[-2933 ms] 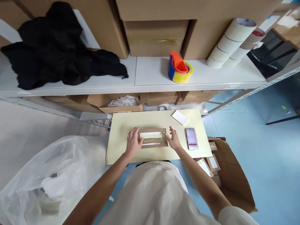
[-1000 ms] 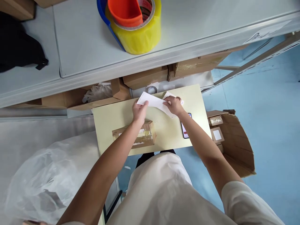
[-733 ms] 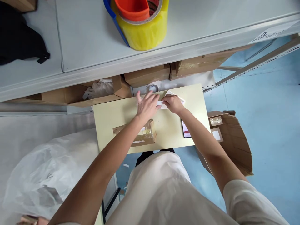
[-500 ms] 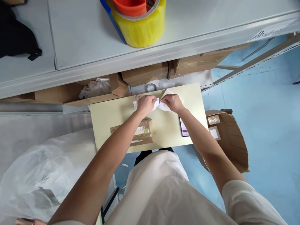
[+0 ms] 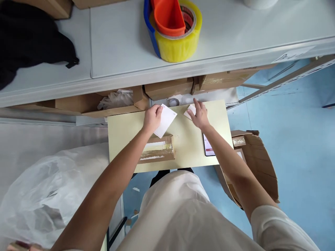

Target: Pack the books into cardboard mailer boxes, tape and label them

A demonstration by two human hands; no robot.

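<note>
My left hand (image 5: pixel 152 118) is closed on the upper left corner of a white sheet of paper (image 5: pixel 166 120), pinched under the thumb. To its right, my right hand (image 5: pixel 199 114) is over a smaller white piece of paper (image 5: pixel 190 111) on the table, its fingers apart and the thumb at the paper. Below my left hand lies a small taped cardboard box (image 5: pixel 159 150) with a white label, partly behind my forearm. A phone (image 5: pixel 208 145) with a lit screen lies beside my right forearm.
A pale yellow table (image 5: pixel 188 139) stands under a grey shelf (image 5: pixel 115 45) that carries a roll of yellow tape (image 5: pixel 180 47) and an orange holder (image 5: pixel 170 21). An open cardboard box (image 5: pixel 259 164) is at the right, a clear plastic bag (image 5: pixel 52 188) at the left.
My hands have moved apart. The paper they held together is now in two pieces, the larger in my left hand and the smaller under my right, whose fingers have spread. The view has shifted slightly.
</note>
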